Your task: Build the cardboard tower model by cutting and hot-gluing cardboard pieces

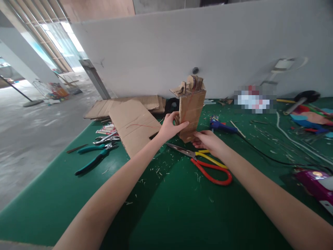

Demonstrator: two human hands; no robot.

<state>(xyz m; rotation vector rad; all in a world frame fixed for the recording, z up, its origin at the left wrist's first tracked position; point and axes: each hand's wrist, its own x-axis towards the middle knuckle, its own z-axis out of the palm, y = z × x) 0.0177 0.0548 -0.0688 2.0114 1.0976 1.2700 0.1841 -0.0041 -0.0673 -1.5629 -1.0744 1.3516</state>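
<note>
A tall, narrow cardboard model [191, 113] stands over the green table, with rounded cardboard pieces on its top and a thin reddish strand down its front. My left hand [172, 125] holds its left side, thumb across the front face and fingers behind the edge. At the lower right corner, my right hand [208, 140] pinches the cardboard; some fingertips are hidden. Just below lie scissors [195, 155] with one red and one yellow handle, blades pointing left. To the left, a large cut cardboard sheet [135, 125] lies partly behind my left arm.
Teal-handled cutting pliers [96, 154] and other metal tools lie at left. A blue glue gun [222, 126] rests at right, its black cord trailing toward a purple device [316, 184]. Small scraps are scattered over the green table [166, 215]. A grey wall [145, 52] rises behind.
</note>
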